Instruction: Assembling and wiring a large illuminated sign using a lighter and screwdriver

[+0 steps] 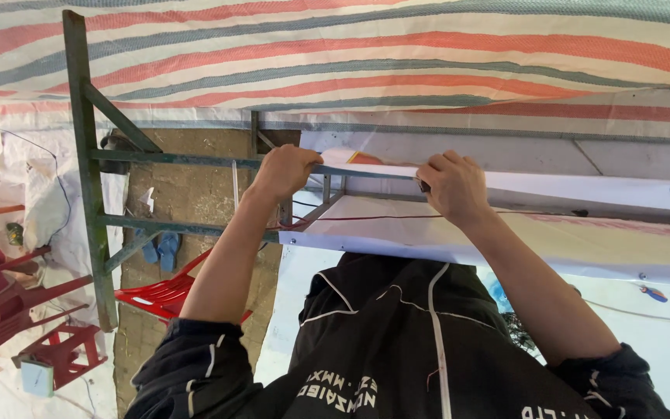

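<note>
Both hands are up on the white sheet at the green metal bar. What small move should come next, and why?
Probably the right hand should pull the white sheet tighter along the green bar. The left hand already grips at the bar, and the sheet's edge between the hands looks loose and folded.

White banner sign (505, 225) under both hands, right of centre

Both hands (284, 172) (451, 186) on white sheet (552, 190)
</note>
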